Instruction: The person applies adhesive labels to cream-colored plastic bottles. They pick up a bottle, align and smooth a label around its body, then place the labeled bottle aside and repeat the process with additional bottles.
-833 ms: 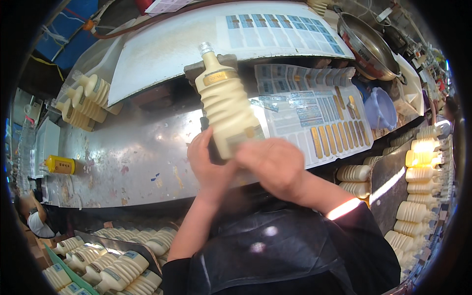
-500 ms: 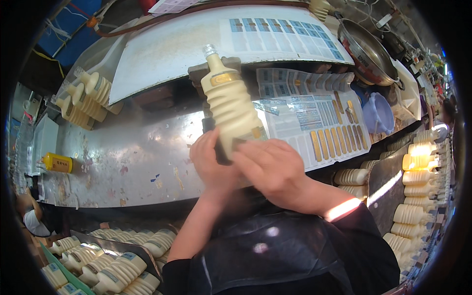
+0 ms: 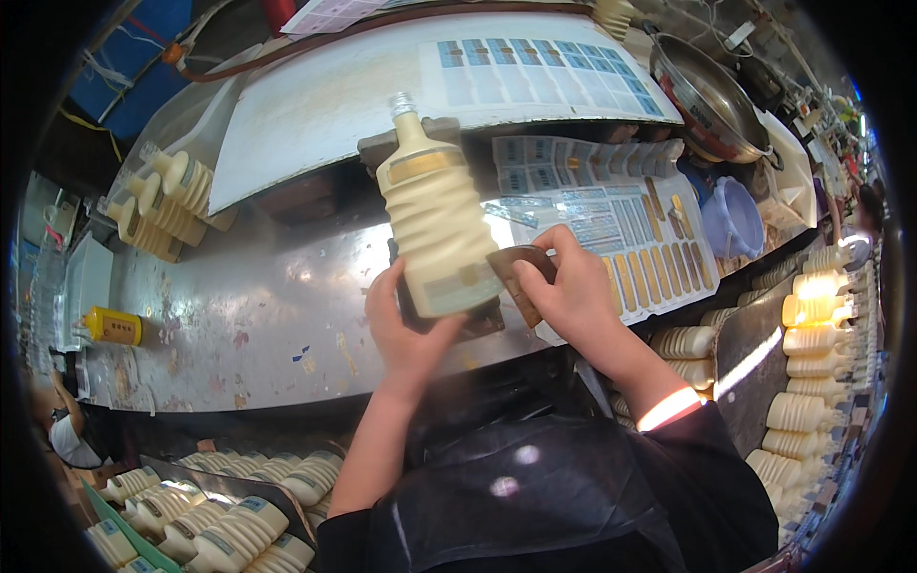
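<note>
A cream bottle [image 3: 437, 205] with wavy ridges, a gold band near its shoulder and a clear threaded neck lies on a dark rest [image 3: 439, 132], neck pointing away from me. My left hand [image 3: 403, 320] grips its base end, fingers along the left side and thumb at the bottom. A bluish label [image 3: 458, 286] shows low on the bottle's face. Pinched in my right hand [image 3: 573, 291] is a flat dark brown scraper [image 3: 521, 279], its edge close to the bottle's lower right side; whether they touch I cannot tell.
Sticker sheets [image 3: 630, 229] with gold and blue strips lie right of the bottle. More labels sit on a white board [image 3: 325, 105] behind. Around are a yellow bottle [image 3: 113, 326], a purple bucket [image 3: 734, 218], a large pan [image 3: 712, 91] and crated cream bottles [image 3: 239, 530].
My right hand has moved right, off the bottle's lower face, bringing the scraper into plain view. The bottle has turned slightly more upright, with my left hand still at its base.
</note>
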Demonstrator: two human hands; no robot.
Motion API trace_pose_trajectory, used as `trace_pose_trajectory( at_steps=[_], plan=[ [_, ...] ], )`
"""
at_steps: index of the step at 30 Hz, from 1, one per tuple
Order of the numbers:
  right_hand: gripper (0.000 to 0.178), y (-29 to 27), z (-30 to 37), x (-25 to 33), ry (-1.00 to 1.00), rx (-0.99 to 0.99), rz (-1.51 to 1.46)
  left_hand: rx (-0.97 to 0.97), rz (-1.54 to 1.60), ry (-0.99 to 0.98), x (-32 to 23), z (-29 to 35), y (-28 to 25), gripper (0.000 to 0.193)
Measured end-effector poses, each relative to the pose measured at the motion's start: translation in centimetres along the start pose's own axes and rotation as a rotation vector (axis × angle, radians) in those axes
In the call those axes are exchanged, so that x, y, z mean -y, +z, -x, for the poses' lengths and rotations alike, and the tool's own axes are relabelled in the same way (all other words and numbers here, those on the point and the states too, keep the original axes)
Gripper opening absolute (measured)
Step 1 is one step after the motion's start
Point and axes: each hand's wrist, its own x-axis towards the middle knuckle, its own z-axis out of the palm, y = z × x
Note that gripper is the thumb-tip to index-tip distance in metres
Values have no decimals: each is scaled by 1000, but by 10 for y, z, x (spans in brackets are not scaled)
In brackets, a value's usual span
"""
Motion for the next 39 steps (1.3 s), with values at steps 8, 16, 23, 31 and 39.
trace_pose_trajectory(
  at_steps=[8, 16, 23, 31, 39],
  plan=[
    [29, 29, 21, 11, -168, 136, 34, -60, 111, -224, -9, -9, 21, 61],
    [28, 12, 15, -18, 53, 56, -183, -77, 390, -239, -10, -7, 20, 48],
    [27, 37, 25, -11, -204, 44, -58, -28, 282, -244, -22, -9, 22, 47],
    [32, 28, 7, -64, 92, 22, -276, -21, 520, -252, -3, -4, 16, 44],
    [28, 37, 18, 26, -252, 257, 91, -19, 598, -411, -23, -5, 10, 49]
  ],
)
